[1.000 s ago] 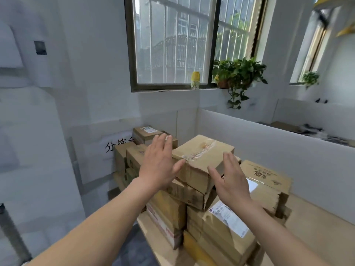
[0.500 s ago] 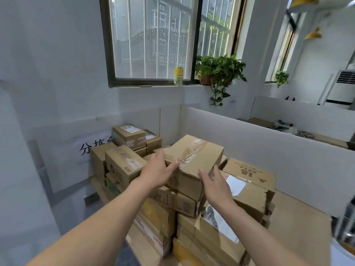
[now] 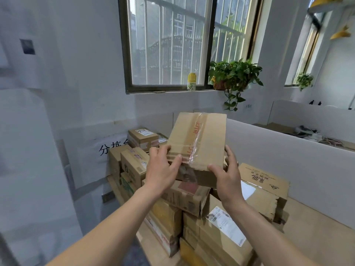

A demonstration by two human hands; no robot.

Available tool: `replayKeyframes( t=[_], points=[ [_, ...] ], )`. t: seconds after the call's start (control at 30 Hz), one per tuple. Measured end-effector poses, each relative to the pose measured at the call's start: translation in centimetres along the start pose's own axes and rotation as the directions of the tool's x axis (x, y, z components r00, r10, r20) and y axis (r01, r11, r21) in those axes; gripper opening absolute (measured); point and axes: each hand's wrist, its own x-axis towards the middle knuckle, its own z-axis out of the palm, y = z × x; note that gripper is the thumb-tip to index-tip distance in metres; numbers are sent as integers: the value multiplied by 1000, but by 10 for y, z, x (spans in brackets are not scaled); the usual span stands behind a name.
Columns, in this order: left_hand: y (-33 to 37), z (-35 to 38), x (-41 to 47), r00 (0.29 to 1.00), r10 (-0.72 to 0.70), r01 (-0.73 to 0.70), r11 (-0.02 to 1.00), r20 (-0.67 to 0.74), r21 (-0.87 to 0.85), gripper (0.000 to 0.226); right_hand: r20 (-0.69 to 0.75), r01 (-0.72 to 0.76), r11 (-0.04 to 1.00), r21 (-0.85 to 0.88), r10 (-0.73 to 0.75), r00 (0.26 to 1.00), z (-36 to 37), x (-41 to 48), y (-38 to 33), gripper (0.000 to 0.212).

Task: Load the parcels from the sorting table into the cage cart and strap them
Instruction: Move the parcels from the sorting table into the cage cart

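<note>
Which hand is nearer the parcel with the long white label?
Right. The right hand, gripping the lifted box, is just above that parcel; the left hand grips the box farther left.

Two bare forearms, one in the lower left and one in the lower right of the frame, end in equally bare hands, the left hand (image 3: 161, 169) and the right hand (image 3: 228, 179).

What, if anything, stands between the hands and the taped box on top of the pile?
Nothing visible. The left hand and right hand both hold the taped box at its near corners, tilted up over the parcel pile. The cage cart is out of view, so that path cannot be judged.
</note>
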Motion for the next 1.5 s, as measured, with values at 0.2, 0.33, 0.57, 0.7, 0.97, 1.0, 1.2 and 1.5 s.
replayKeyframes(
  t=[0.2, 0.33, 0.57, 0.7, 0.97, 1.0, 1.2, 1.5],
  points=[
    [12, -43, -19, 987, -1, -2, 1000, -164, -20, 49, 152, 49, 979, 196, -80, 985, 9, -3, -30, 58],
    [12, -80, -42, 970, -5, 3, 1000, -245, -8, 57, 270, -51, 947, 317, -39, 962, 26, -13, -45, 41],
    [-1, -150, -104, 944, -51, 112, 979, -325, 171, 59, 470, 3, 947, 322, -162, 868, 74, -59, -56, 77],
    [-7, -195, -142, 913, -110, 201, 959, -392, 199, 62, 544, 175, 954, 243, -283, 790, 110, -105, -67, 85],
    [-28, -302, -229, 812, -275, 385, 915, -515, 119, 93, 689, 249, 902, 353, -431, 583, 185, -212, -102, 87],
    [-29, -316, -242, 804, -283, 395, 912, -523, 113, 94, 706, 209, 896, 391, -438, 556, 196, -227, -107, 84],
    [-38, -410, -336, 748, -337, 456, 887, -571, 74, 103, 790, -125, 862, 491, -381, 480, 264, -331, -142, 78],
    [-58, -529, -490, 650, -455, 475, 869, -608, -143, 112, 879, -221, 856, 468, -423, 223, 343, -504, -177, 55]
  ],
)
